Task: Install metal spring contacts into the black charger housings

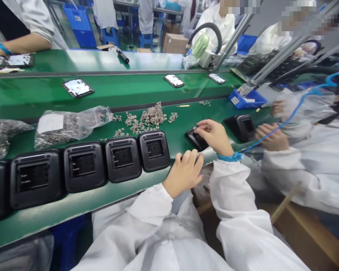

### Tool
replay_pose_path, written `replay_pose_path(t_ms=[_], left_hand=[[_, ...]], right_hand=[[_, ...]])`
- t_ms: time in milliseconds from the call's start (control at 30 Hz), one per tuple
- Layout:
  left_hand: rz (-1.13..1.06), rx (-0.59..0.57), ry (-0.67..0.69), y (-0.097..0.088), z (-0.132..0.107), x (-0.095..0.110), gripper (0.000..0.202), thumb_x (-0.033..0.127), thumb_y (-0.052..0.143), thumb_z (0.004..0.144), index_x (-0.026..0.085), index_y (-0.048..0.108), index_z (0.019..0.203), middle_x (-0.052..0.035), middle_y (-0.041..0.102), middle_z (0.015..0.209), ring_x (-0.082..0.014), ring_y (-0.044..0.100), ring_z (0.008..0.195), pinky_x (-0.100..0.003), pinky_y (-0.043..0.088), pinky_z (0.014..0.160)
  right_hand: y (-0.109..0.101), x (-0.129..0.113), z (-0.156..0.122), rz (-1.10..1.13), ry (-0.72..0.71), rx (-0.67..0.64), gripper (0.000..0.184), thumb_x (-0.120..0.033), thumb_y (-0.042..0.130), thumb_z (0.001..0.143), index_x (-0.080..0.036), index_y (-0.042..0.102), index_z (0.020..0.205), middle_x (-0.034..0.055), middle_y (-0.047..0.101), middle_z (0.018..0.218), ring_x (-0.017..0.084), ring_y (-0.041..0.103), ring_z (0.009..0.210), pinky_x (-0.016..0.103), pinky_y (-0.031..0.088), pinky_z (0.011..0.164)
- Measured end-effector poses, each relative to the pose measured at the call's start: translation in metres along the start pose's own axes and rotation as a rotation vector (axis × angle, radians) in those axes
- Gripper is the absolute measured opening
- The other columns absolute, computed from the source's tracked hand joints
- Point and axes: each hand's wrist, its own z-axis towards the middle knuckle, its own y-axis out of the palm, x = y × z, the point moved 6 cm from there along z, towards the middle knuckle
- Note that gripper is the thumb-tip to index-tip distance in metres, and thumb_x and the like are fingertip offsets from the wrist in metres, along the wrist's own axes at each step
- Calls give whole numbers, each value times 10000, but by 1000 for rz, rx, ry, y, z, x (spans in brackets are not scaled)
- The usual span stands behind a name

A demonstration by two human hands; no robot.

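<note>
My left hand (183,171) rests at the front edge of the green bench, fingers bent and slightly apart, with nothing visible in it. To its right, my right hand (216,137) wears a blue wrist strap (228,157). Its thumb and fingertips are pinched together against a black plastic housing (194,138), partly covered by the hand; anything small between the fingertips is hidden. Left of my hands stands a row of similar black housings (155,167) with rectangular openings. Behind them lies a loose pile of small metal clips (153,114).
Clear bags of metal parts (64,130) lie at the left. Flat pieces with white faces (77,87) sit on the green strip behind. To the right are another black housing (241,128), a blue bin (247,99) and a co-worker's hands (272,137). A blue coiled cord (288,120) crosses there.
</note>
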Motion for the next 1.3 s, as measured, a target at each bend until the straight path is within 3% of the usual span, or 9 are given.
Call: replay_pose_path(t_ms=[133, 267, 367, 533, 700, 1100, 1300], left_hand=[[-13, 29, -56, -2, 0, -4, 785, 638, 542, 955, 172, 423, 1575, -200, 419, 1591, -360, 390, 1396, -492, 382, 1029], [-13, 2, -30, -2, 2, -3, 847, 706, 519, 936, 176, 406, 1587, -187, 356, 1648, -359, 339, 1446, -498, 399, 1006], [-20, -8, -30, -1, 3, -3, 840, 723, 446, 961, 149, 421, 1574, -168, 390, 1631, -349, 315, 1466, -515, 413, 995], [-34, 9, -72, 0, 4, -5, 733, 654, 332, 1027, 115, 517, 1487, -160, 508, 1515, -330, 319, 1472, -517, 423, 972], [-64, 23, -136, 0, 5, -9, 649, 600, 253, 1062, 149, 604, 1370, -169, 565, 1429, -310, 376, 1433, -488, 421, 916], [-38, 69, -28, -1, 5, -1, 548, 570, 393, 1048, 153, 667, 1275, -147, 622, 1291, -329, 507, 1332, -427, 392, 990], [-90, 81, -17, -4, 7, -1, 591, 610, 405, 1032, 115, 662, 1228, -164, 602, 1241, -398, 430, 1449, -451, 377, 1020]], right_hand=[[15, -26, -14, -3, -70, -104, 199, -311, 675, 835, -206, 733, 994, 39, 787, 833, 233, 755, 807, 376, 600, 797], [3, -44, -20, -193, -222, 3, 177, -309, 643, 904, -217, 793, 929, 53, 806, 932, 238, 763, 819, 379, 602, 817], [-4, -52, -23, -383, -377, 25, 222, -266, 591, 944, -219, 803, 901, 52, 806, 955, 259, 751, 890, 409, 587, 865], [3, -55, -29, -561, -556, -76, 243, -231, 563, 978, -182, 779, 876, 100, 759, 973, 275, 670, 958, 421, 555, 855], [20, -56, -34, -593, -655, -292, 236, -160, 552, 979, -185, 778, 914, 83, 752, 952, 247, 632, 921, 379, 531, 814], [19, -51, -42, -665, -770, -315, 252, -175, 533, 1020, -161, 766, 924, 95, 721, 935, 243, 565, 868, 381, 479, 772], [20, -50, -44, -676, -722, -313, 322, -197, 473, 1042, -206, 780, 948, 101, 701, 968, 244, 536, 914, 380, 471, 812]])
